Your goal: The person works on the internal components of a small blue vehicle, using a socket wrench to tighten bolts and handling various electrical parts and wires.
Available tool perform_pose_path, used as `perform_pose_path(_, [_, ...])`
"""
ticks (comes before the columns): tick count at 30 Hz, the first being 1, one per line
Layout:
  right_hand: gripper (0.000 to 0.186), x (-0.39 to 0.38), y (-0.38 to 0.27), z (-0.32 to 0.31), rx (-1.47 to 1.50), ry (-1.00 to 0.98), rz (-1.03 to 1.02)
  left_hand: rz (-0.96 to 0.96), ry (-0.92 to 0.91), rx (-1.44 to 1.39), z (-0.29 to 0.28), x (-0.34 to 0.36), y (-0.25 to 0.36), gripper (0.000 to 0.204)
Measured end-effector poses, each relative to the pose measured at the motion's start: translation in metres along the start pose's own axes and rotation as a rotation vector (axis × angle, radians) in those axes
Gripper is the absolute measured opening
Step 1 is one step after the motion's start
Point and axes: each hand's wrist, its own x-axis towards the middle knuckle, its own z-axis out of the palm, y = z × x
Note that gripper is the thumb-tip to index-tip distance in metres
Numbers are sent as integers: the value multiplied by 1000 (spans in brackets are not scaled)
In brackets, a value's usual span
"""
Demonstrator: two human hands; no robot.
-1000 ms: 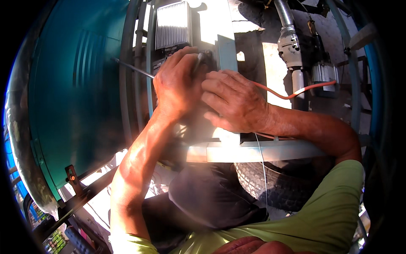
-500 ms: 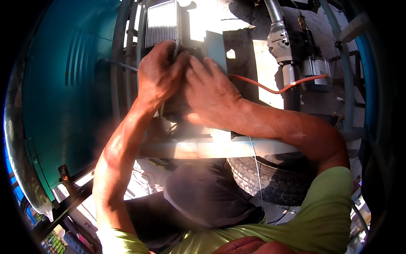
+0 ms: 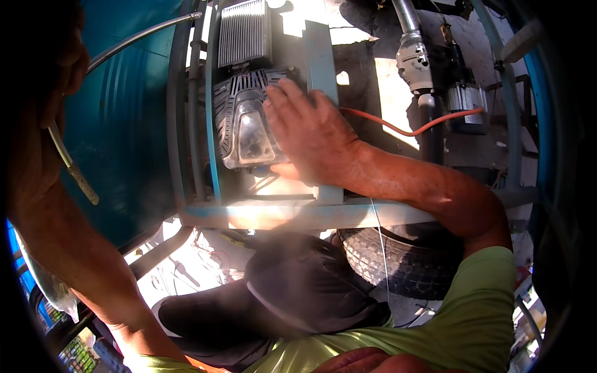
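My left hand (image 3: 62, 74) is raised at the far left, partly in dark shadow. Its fingers are wrapped round a long steel rod-shaped wrench (image 3: 137, 41). One slim arm reaches toward the frame rails, and a shorter end shows below the hand; how the parts join is hidden. My right hand (image 3: 314, 130) lies with fingers stretched out over the right side of a dark slotted housing (image 3: 255, 137) with a shiny raised middle. It holds nothing that I can see. The housing sits between blue-grey metal rails, just nearer than a silver finned box (image 3: 244, 34).
A blue-green panel (image 3: 134, 143) stands at the left. A crossbar (image 3: 280, 216) runs in front of the housing. An orange cable (image 3: 410, 132) leads right toward a motor (image 3: 466, 105) beside an axle (image 3: 413, 62). A tyre (image 3: 398, 267) lies below the crossbar.
My left hand has lifted away from the housing to the far left with the wrench, uncovering the slotted top. My right hand has barely moved.
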Motion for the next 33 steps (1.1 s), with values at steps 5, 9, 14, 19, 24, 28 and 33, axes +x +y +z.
perform_pose_path(5, [75,-2,0,-3,99,-15,16,-41,-178,-81,14,36,-37,34])
perform_pose_path(9, [82,-1,2,0,68,1,7,-76,-287,-108,49,56,-46,31])
perform_pose_path(14, [86,-1,3,1,56,-11,2,-82,-353,-140,76,71,-43,28])
perform_pose_path(19, [86,-2,5,-2,112,-16,-6,-73,-405,-193,91,80,-37,25])
perform_pose_path(24, [84,-2,4,-1,107,-15,-3,-57,-456,-273,103,88,-33,23])
perform_pose_path(28, [67,-2,3,2,70,7,-2,-31,-501,-358,114,95,-26,22])
perform_pose_path(33, [81,-3,4,2,44,23,5,92,-551,-355,123,104,-10,22])
